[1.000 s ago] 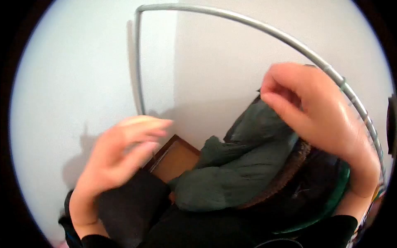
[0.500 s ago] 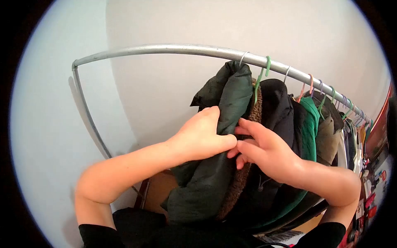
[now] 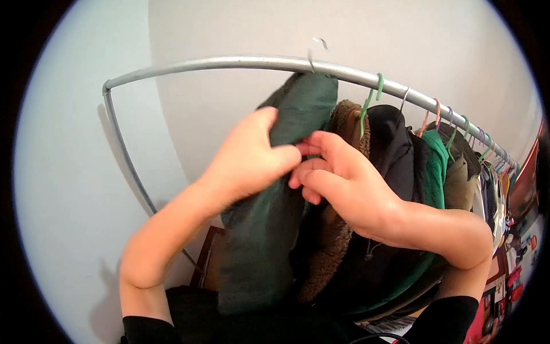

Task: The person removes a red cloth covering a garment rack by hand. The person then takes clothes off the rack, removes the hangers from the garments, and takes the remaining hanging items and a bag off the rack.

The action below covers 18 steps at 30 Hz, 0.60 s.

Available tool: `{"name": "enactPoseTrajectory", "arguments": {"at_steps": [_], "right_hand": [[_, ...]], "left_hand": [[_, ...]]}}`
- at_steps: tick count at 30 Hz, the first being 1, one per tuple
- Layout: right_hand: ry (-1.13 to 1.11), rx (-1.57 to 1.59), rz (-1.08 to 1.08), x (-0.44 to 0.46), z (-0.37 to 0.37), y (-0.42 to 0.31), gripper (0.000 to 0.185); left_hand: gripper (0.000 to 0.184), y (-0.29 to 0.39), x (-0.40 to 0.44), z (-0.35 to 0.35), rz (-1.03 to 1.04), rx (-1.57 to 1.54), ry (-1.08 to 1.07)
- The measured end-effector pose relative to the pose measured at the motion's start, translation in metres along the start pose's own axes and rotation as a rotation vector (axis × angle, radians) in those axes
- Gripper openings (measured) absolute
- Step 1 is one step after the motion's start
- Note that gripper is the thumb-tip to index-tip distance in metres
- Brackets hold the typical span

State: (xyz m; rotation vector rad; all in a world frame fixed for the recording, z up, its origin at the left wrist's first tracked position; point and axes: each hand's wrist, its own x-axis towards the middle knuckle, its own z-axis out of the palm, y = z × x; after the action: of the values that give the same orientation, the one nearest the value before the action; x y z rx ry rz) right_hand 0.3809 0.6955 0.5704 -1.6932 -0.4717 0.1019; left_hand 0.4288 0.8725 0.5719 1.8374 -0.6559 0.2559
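A dark green jacket [image 3: 260, 246] hangs in front of me, its hanger's metal hook [image 3: 311, 59] raised above the rail [image 3: 229, 63]. My left hand [image 3: 246, 152] is closed around the jacket's near side below the shoulder, thumb pointing right. Just to its right, my right hand [image 3: 349, 183] has its fingers curled in at the jacket's edge, pinching the cloth close to the left thumb; part of this grip is hidden. Behind the jacket hangs a brown fleecy garment [image 3: 332, 246] on a green hanger [image 3: 366, 106].
Farther right along the rail hang a black jacket [image 3: 392, 149], a bright green garment [image 3: 436, 166], an olive one [image 3: 458, 180] and several more on coloured hangers. The rail's left post [image 3: 129, 155] stands by a pale wall. Small mixed items lie at far right.
Both hands have moved up and left with the dark green jacket. Its hanger hook, on the rail before, is now lifted above it. More of the brown garment shows.
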Motion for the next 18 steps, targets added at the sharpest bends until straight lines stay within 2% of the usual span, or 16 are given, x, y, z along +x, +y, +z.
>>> {"name": "enactPoseTrajectory", "arguments": {"at_steps": [1,3,5,7,9,10,11,13,15,16,17,18], "right_hand": [[-0.003,0.0,0.007,0.001,0.004,-0.001,0.049],[-0.077,0.026,-0.205,0.002,0.009,-0.003,0.054],[-0.233,0.045,-0.212,-0.002,0.004,-0.005,0.062],[-0.308,-0.194,-0.195,-0.01,-0.01,-0.012,0.06],[-0.242,-0.9,-0.384,-0.027,-0.027,-0.022,0.051],[-0.079,-1.078,-0.395,-0.035,-0.033,-0.016,0.049],[-0.024,-1.413,-0.506,-0.043,-0.041,-0.015,0.047],[0.143,-1.406,-0.109,-0.046,-0.055,-0.015,0.049],[0.108,-1.294,-0.151,-0.038,-0.075,-0.013,0.051],[0.162,-0.837,0.266,-0.028,-0.061,-0.032,0.054],[0.17,-0.839,0.272,-0.021,-0.063,-0.03,0.054],[0.187,-0.679,0.281,-0.013,-0.067,-0.022,0.055]], "left_hand": [[0.03,0.006,-0.003,-0.009,-0.043,-0.014,0.026],[0.033,0.012,-0.007,-0.027,-0.145,-0.235,-0.035],[0.037,0.017,-0.012,-0.046,-0.186,-0.191,-0.071],[0.043,0.015,-0.027,-0.054,-0.167,-0.218,-0.115],[0.047,0.019,-0.048,-0.053,-0.194,-0.206,-0.046],[0.051,0.021,-0.059,-0.052,-0.227,-0.195,0.025],[0.051,0.023,-0.067,-0.052,-0.228,-0.2,0.021],[0.056,0.025,-0.078,-0.055,-0.367,-0.252,-0.037],[0.059,0.014,-0.079,-0.056,-0.385,-0.247,-0.093],[0.059,0.01,-0.08,-0.056,-0.414,-0.243,-0.122],[0.059,0.004,-0.081,-0.056,-0.444,-0.238,-0.153],[0.061,-0.009,-0.084,-0.055,-0.412,-0.263,-0.143]]}}
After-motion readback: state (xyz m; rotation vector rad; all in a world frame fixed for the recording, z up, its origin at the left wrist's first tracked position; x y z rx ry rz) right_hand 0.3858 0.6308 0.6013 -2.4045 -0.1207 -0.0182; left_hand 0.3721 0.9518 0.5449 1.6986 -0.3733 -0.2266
